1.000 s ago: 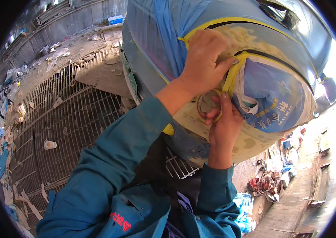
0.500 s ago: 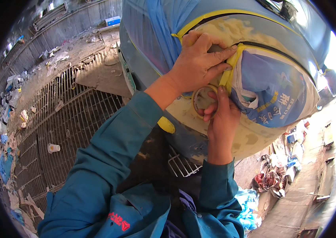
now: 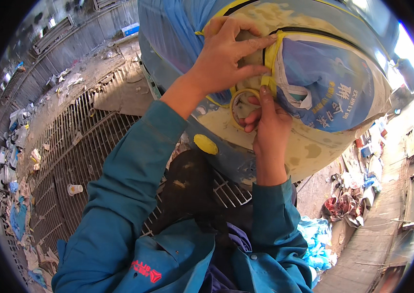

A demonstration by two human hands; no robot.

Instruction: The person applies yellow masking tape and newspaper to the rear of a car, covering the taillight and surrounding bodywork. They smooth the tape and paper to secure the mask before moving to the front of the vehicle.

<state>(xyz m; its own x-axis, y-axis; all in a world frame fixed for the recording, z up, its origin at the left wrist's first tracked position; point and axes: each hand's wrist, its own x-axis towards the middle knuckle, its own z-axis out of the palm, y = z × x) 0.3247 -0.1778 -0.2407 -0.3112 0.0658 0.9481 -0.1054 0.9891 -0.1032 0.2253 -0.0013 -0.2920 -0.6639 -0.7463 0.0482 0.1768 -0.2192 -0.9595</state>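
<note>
Before me is a rounded vehicle body panel, grey with sanded, yellowish filler patches. A blue printed plastic sheet covers a section of it, edged with yellow masking tape. My right hand grips a roll of masking tape, its fingers through the ring and its thumb on the strip beside the sheet. Higher up, my left hand has its fingers apart, index fingertip and thumb touching the upright yellow tape strip at the sheet's left edge. Thin blue film hangs on the panel behind my left hand.
A yellow oval patch sits low on the panel. Metal floor grating lies to the left, with a paper cup on it. Litter lines the left wall; crumpled blue plastic and dark red scraps lie at right.
The panel and both hands appear higher and slightly left in the picture. My left hand has opened its fingers wider along the tape strip; the right still holds the roll.
</note>
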